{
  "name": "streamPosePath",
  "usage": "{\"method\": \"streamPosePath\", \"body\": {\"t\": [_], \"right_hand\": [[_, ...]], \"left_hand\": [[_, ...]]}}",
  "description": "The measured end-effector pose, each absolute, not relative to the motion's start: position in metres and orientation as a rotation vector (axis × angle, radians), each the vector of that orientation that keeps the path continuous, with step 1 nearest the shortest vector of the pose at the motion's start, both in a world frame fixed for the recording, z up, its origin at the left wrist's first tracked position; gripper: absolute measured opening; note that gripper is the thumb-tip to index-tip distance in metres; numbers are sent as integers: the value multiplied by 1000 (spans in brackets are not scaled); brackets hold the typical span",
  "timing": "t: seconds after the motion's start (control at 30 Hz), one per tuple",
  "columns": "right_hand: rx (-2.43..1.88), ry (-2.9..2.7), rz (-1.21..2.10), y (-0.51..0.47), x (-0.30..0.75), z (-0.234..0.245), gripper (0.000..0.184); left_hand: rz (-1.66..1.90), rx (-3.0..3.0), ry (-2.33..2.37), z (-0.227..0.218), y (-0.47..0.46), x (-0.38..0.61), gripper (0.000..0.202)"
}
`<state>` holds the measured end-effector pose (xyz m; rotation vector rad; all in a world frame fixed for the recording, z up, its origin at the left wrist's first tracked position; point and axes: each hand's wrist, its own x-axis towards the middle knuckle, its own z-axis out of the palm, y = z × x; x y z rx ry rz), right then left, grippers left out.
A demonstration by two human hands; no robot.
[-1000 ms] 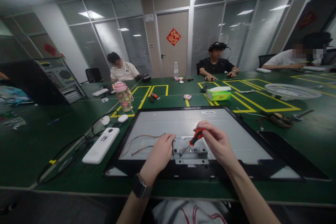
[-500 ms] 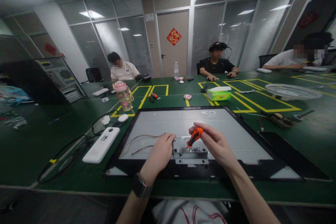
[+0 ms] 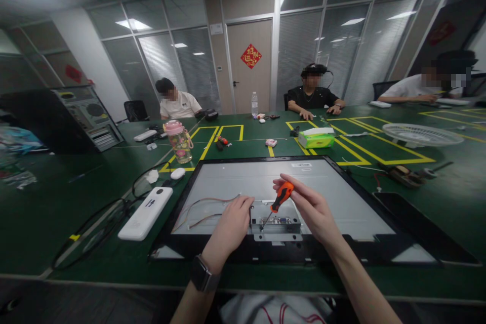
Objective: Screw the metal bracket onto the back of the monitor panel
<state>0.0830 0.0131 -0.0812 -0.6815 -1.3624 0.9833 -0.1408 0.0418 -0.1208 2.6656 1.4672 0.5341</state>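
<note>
A flat display panel (image 3: 224, 182) with a grey metal back and black frame lies on the table before me. On its near middle sits a metal bracket (image 3: 279, 235) with a row of ports. My left hand (image 3: 233, 223), a watch on its wrist, grips the bracket's left edge with fingers together. In my right hand (image 3: 313, 207) is a screwdriver (image 3: 283, 196) with an orange and black handle, pinched between thumb and fingers. The screwdriver slants down to the left, its tip at the bracket's port row. Thin cables (image 3: 205, 199) lie on the panel left of my left hand.
Left of the panel lie a white power bank (image 3: 146, 212), a black cable (image 3: 93, 233) and a pink-lidded bottle (image 3: 178, 142). Beyond it stands a green tissue pack (image 3: 317, 137). A dark flat panel (image 3: 425, 228) lies to the right. Several people sit across the table.
The view has shifted very slightly. Both hands and the screwdriver hold nearly the same position on the bracket. A person across the table has moved a hand a little.
</note>
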Motion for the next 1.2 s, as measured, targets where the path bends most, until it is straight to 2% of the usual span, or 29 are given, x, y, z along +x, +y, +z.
{"method": "streamPosePath", "body": {"t": [0.13,0.33,0.6,0.87,1.03,1.2], "right_hand": [[-661,-1331,1016,13,82,-83,34],[-729,-1333,834,13,81,-79,25],[-627,-1358,1069,12,83,-85,37],[-718,-1342,853,11,78,-77,32],[-740,-1346,949,9,79,-81,40],[-765,-1377,848,10,78,-75,34]], "left_hand": [[517,2662,1477,-121,42,-141,48],[487,2634,1479,-115,39,-141,49],[508,2599,1477,-116,39,-140,51],[440,2541,1469,-103,34,-139,51],[449,2554,1487,-103,34,-139,51],[434,2567,1504,-105,33,-139,54]]}}
